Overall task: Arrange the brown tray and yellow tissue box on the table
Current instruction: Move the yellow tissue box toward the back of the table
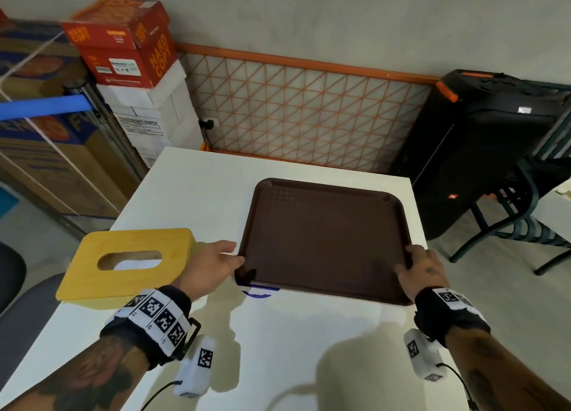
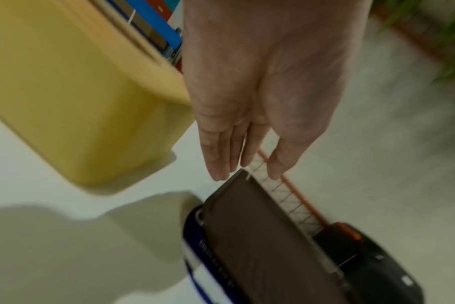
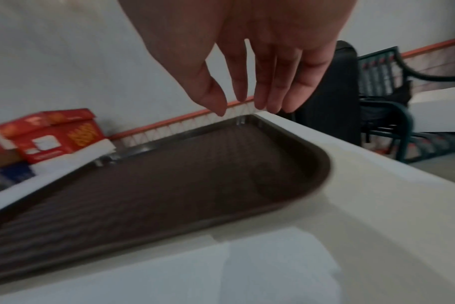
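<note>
Head view: white table (image 1: 278, 349), grid panel (image 1: 302, 114) beyond. Tray (image 1: 324, 240) flat, long axis left-right; box (image 1: 129, 262) left. Left hand (image 1: 210, 265), right hand (image 1: 420, 268): fingers relaxed at tray edges.

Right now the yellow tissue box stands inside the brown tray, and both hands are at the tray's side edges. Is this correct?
Not quite. The head view shows the tissue box on the table left of the tray, not inside it. The left hand and right hand are at its side edges.

The brown tray (image 1: 324, 243) hides most of a blue-marked white item (image 1: 261, 290) beneath its near-left corner
</note>
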The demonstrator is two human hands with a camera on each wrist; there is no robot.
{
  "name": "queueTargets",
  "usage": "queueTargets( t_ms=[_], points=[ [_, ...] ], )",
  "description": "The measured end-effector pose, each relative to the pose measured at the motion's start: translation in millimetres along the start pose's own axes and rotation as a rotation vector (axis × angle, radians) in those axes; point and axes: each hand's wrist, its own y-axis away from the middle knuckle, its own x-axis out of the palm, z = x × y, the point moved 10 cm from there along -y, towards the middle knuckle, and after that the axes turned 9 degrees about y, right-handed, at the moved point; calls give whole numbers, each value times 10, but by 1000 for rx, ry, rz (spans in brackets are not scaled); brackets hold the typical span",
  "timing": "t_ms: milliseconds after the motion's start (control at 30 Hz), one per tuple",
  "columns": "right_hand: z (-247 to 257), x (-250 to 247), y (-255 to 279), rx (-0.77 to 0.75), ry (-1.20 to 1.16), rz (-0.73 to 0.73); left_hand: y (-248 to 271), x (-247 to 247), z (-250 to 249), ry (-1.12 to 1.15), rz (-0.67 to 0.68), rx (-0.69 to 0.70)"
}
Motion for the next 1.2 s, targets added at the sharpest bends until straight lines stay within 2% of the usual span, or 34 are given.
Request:
queueTargets(
  t_ms=[167, 267, 400, 533, 633, 767, 966, 1200],
  points=[
    [950, 35, 471, -289, -118, 50, 512, -694, -152, 29, -135, 176],
    [1542, 210, 846, -426, -157, 161, 804, -1313, -14, -17, -295, 207],
    [2229, 605, 1319, -544, -196, 323, 1149, -2157, 510, -113, -517, 91],
    [2663, 990, 1629, -576, -208, 428, 1211, -2539, 1102, -97, -584, -66],
    [2934, 1255, 1801, -552, -251, 495, 1099, -2572, 1611, 87, -520, -159],
    [3109, 1449, 1882, -474, -310, 508, 935, -2415, 1747, 376, -468, -133],
    [3289, 1507, 1986, -452, -331, 455, 789, -2422, 1733, 450, -531, -75],
    [3429, 1434, 1740, -420, -280, 390, 279, -2428, 1475, 454, -470, -35]
  ],
)
